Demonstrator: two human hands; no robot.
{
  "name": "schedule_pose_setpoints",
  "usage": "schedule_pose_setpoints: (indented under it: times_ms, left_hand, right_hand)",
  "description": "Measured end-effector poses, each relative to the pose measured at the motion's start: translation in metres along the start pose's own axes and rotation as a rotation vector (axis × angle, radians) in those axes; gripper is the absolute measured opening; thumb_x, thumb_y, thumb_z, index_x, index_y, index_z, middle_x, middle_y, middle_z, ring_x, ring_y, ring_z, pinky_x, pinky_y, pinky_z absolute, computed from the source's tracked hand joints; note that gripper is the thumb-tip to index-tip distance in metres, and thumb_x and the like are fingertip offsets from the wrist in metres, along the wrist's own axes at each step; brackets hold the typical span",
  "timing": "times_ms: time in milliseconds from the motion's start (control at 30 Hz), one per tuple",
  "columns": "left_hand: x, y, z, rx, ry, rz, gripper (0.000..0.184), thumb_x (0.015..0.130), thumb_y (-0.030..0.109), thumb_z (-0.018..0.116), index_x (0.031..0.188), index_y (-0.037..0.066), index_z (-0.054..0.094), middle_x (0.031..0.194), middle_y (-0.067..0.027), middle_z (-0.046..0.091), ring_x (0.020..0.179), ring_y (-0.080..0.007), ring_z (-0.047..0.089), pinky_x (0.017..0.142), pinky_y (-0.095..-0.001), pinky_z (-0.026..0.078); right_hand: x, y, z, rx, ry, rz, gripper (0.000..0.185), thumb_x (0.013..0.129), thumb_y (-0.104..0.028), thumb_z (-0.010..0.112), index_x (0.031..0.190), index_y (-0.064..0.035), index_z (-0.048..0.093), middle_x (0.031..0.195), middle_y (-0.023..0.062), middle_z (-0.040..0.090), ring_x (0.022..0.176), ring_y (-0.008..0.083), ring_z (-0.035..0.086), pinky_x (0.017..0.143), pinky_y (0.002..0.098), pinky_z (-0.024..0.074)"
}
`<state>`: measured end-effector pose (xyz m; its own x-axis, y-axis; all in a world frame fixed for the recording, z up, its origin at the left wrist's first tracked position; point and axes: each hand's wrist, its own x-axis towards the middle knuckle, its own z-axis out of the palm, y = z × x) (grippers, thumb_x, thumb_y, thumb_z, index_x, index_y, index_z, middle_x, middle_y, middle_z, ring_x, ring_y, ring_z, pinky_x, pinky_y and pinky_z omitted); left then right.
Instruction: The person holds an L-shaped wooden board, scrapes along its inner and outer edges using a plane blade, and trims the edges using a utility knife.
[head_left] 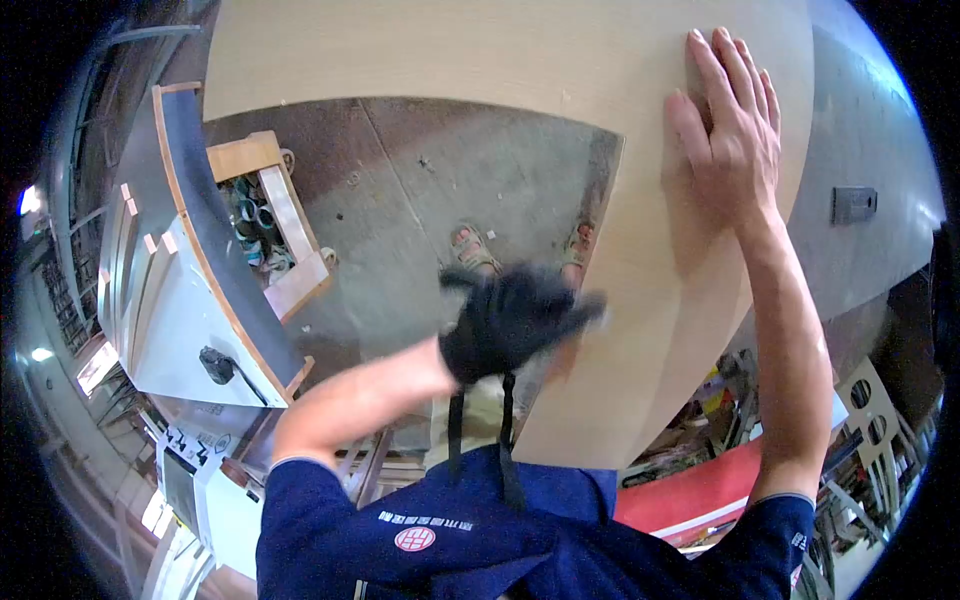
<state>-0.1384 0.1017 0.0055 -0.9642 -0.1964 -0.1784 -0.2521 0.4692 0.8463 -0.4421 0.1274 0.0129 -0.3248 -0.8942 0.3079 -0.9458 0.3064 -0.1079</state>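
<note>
A large pale wood-grain panel [640,370] extends across the top of the view and down the right side to my waist, with a cut-out inner edge. My right hand [735,140], bare, lies flat on it near the upper right, fingers stretched out and pointing away from me. My left hand [520,315], in a black glove, is beside the panel's inner edge in front of my waist. Motion smears its fingers, so whether it grips anything is not visible.
On the left stands a curved, wood-edged piece [200,190] by a white surface. Beside it is a wooden cart [300,250] holding rolls and small items. A grey surface [850,260] with a dark block [854,205] lies right. A red board [690,495] and offcuts sit lower right.
</note>
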Motion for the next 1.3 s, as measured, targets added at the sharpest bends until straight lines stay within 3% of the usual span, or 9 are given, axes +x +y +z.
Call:
schedule_pose_setpoints:
  times_ms: [100,367,500,767,833,900,1033,1200,1300]
  left_hand:
    - [0.006,-0.012,0.012,0.315,0.229,0.29,0.037,0.087,0.018,0.064,0.124,0.015,0.064,0.08,-0.0066,0.056,0.067,-0.0245,0.057,0.056,-0.0393,0.045]
    - [-0.128,0.014,0.047,0.133,-0.346,0.345,0.044,0.085,0.018,0.06,0.129,0.017,0.062,0.081,-0.0049,0.059,0.075,-0.0248,0.062,0.066,-0.0413,0.052]
    - [0.0,-0.002,-0.004,0.478,0.445,0.306,0.044,0.087,0.015,0.06,0.13,0.014,0.063,0.085,-0.0088,0.062,0.074,-0.0274,0.062,0.059,-0.0401,0.047]
    - [-0.178,0.021,0.086,0.245,-0.507,0.476,0.039,0.088,0.023,0.052,0.122,0.01,0.064,0.088,-0.011,0.065,0.084,-0.0278,0.067,0.077,-0.0447,0.053]
    - [-0.191,0.016,0.089,0.106,-0.353,0.264,0.03,0.093,0.024,0.053,0.115,0.009,0.066,0.089,-0.009,0.065,0.084,-0.0266,0.066,0.075,-0.0436,0.052]
    - [-0.165,0.015,0.068,-0.026,-0.334,-0.229,0.032,0.094,0.017,0.053,0.122,0.005,0.065,0.106,-0.0144,0.068,0.091,-0.0328,0.067,0.084,-0.0461,0.053]
    - [-0.049,0.012,0.002,-0.464,0.499,-0.316,0.019,0.097,0.011,0.062,0.114,0.003,0.065,0.092,-0.0063,0.066,0.077,-0.0151,0.063,0.072,-0.0325,0.053]
    - [0.024,-0.019,-0.045,-0.866,0.696,-0.498,0.035,0.102,0.021,0.058,0.132,0.004,0.056,0.1,-0.0047,0.068,0.065,-0.0082,0.057,0.058,-0.0228,0.048]
    - [0.044,-0.074,-0.074,-1.188,1.061,-0.517,0.035,0.095,0.044,0.068,0.103,0.01,0.066,0.072,0.0002,0.061,0.054,-0.0079,0.051,0.048,-0.0223,0.041]
  right_hand:
    - [-0.001,0.002,0.0,-0.001,-0.049,-0.027,0.058,0.098,-0.044,0.05,0.151,-0.0196,0.045,0.159,0.0101,0.038,0.149,0.027,0.03,0.124,0.0433,0.0171]
    - [-0.001,0.002,0.0,0.003,-0.033,-0.034,0.059,0.099,-0.047,0.049,0.151,-0.0203,0.045,0.159,0.0083,0.038,0.149,0.0268,0.03,0.123,0.0439,0.0176]
    - [-0.003,0.005,0.002,-0.002,-0.018,-0.049,0.058,0.1,-0.047,0.049,0.151,-0.0206,0.045,0.159,0.0083,0.038,0.149,0.027,0.03,0.123,0.044,0.0175]
    - [0.0,-0.004,-0.006,0.012,-0.031,0.001,0.058,0.096,-0.041,0.053,0.147,-0.0139,0.048,0.155,0.015,0.041,0.147,0.0314,0.033,0.122,0.0463,0.0205]
    - [0.006,-0.022,-0.031,0.056,-0.066,0.09,0.057,0.088,-0.027,0.061,0.139,-0.0026,0.054,0.148,0.0256,0.045,0.143,0.0405,0.037,0.12,0.0505,0.0243]
    - [-0.001,-0.001,-0.01,0.061,0.021,0.027,0.053,0.092,-0.035,0.062,0.14,-0.0123,0.055,0.148,0.0185,0.049,0.141,0.0348,0.041,0.119,0.0479,0.0275]
    - [-0.015,0.005,-0.007,0.127,-0.007,0.141,0.046,0.095,-0.032,0.063,0.137,-0.0134,0.058,0.141,0.0154,0.055,0.135,0.0332,0.048,0.115,0.0473,0.0343]
    - [-0.055,0.001,-0.024,0.073,-0.006,0.083,0.044,0.093,-0.025,0.063,0.134,-0.0078,0.059,0.139,0.0155,0.056,0.133,0.032,0.05,0.115,0.0479,0.0359]
    - [-0.079,0.002,-0.039,0.087,-0.012,0.074,0.046,0.092,-0.022,0.061,0.135,-0.0071,0.058,0.141,0.0156,0.055,0.136,0.0319,0.048,0.118,0.0484,0.0323]
